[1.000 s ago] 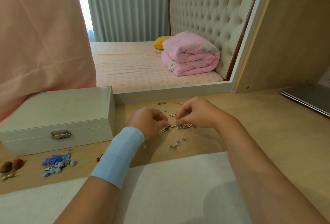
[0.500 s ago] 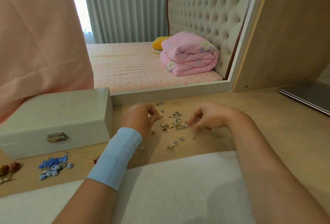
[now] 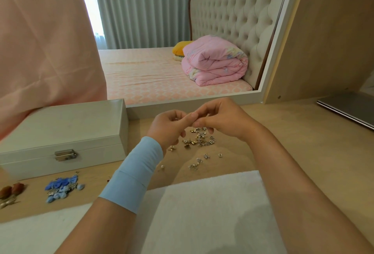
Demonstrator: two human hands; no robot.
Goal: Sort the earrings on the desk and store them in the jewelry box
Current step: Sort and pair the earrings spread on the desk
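The wooden desk [image 3: 293,152] carries everything, and judged from how things lie, the sorting is under way while the storing is not begun. At about nine o'clock from the hands sits the white jewelry box [image 3: 62,130], lid down and its metal clasp [image 3: 65,155] fastened; nothing shows inside it, so every earring is yet to go in. A white cloth [image 3: 202,203] lies along the near edge at six o'clock, bare of jewelry.

The left hand [image 3: 168,130], with a pale blue band [image 3: 133,174] on its wrist, and the right hand [image 3: 224,120] meet raised above the desk at the centre. Their fingertips are pinched together at one spot, apparently around a tiny piece, but it is too small to make out, so I cannot tell what either grips.

Directly below them lies the main heap of gold and silver earrings [image 3: 199,139], unsorted and tangled. Toward six o'clock of that heap a few small silver pieces [image 3: 202,160] lie apart, perhaps a started group. Far off at eight o'clock a blue cluster [image 3: 62,189] lies separate, and at the frame's left edge a reddish-brown pair [image 3: 11,192], both seemingly grouped already.

Left to do, by my reading: separate the heap, open the box, and place each group.
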